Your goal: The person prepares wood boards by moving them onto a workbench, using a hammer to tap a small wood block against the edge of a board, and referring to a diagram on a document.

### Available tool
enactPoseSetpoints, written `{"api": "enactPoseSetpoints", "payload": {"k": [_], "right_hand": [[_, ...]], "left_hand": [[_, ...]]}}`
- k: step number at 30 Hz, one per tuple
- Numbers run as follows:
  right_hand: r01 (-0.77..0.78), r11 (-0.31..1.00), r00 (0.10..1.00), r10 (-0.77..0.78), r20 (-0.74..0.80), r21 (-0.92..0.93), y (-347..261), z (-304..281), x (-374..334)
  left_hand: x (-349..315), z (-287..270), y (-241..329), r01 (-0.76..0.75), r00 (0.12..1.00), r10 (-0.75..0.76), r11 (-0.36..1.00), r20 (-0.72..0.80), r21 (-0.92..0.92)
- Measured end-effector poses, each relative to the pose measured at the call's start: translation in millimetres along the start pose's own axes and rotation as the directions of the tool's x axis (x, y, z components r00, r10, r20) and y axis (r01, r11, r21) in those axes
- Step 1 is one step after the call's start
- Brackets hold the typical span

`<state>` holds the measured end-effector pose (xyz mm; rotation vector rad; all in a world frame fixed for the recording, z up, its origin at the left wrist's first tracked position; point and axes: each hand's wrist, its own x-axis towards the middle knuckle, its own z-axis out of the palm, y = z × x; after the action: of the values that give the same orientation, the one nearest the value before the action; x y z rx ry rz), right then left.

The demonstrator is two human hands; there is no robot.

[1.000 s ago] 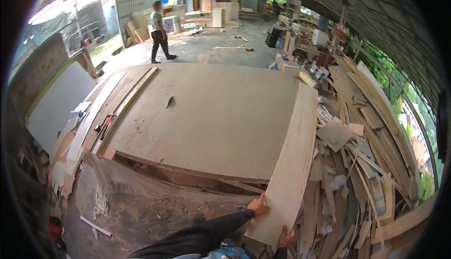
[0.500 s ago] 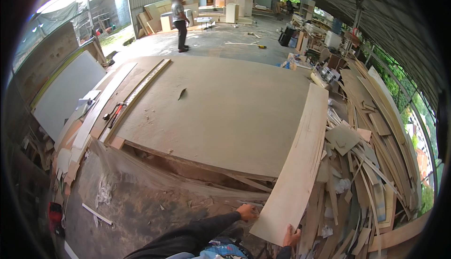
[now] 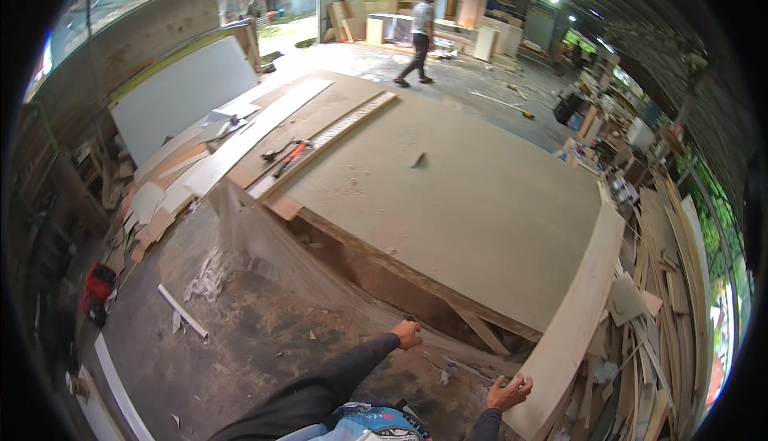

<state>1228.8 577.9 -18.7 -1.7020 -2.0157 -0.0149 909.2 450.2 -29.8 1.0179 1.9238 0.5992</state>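
Note:
A long pale plywood strip (image 3: pixel 570 329) lies along the right side of the big panel, its near end beside my right hand. My right hand (image 3: pixel 509 393) is at the strip's left edge, fingers bent and apart, not closed round it. To the left, clear of the strip, my left hand (image 3: pixel 408 334) hangs in the air before the panel's near edge. Its fingers are loosely bent and I see nothing in them. The large flat greenish-grey panel (image 3: pixel 464 193) rests on a low support, with a small dark scrap (image 3: pixel 418 160) on top.
A hammer with a red handle (image 3: pixel 292 158) lies left of a long wooden rail (image 3: pixel 344 137). Offcuts (image 3: pixel 680 289) are heaped at the right. Plastic sheeting (image 3: pixel 272 241) drapes below the panel's near edge. A person (image 3: pixel 421 37) walks at the back.
My view has swung right-to-left, so the scene sits further right. My left hand has come away from the strip, and my right hand is now at its left edge. The person has taken steps.

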Motion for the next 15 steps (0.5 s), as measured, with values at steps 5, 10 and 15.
{"api": "enactPoseSetpoints", "payload": {"k": [5, 10, 15], "right_hand": [[0.113, 0.987, 0.965, -0.136, 0.223, 0.111, -102.3, 31.0, -56.1], [0.144, 0.935, 0.858, -0.281, 0.43, 0.325, -165.3, 71.0, -94.6], [0.132, 0.897, 0.642, -0.402, 0.653, 0.422, -221.8, 95.6, -104.8]], "left_hand": [[-57.5, -80.3, -82.2, 0.095, 0.988, -0.103, 0.993, -0.116, -0.071], [-122.6, -128.1, -178.9, 0.227, 0.926, -0.251, 0.967, -0.283, -0.116], [-162.2, -144.8, -257.1, 0.238, 0.856, -0.344, 0.925, -0.386, -0.296]]}}
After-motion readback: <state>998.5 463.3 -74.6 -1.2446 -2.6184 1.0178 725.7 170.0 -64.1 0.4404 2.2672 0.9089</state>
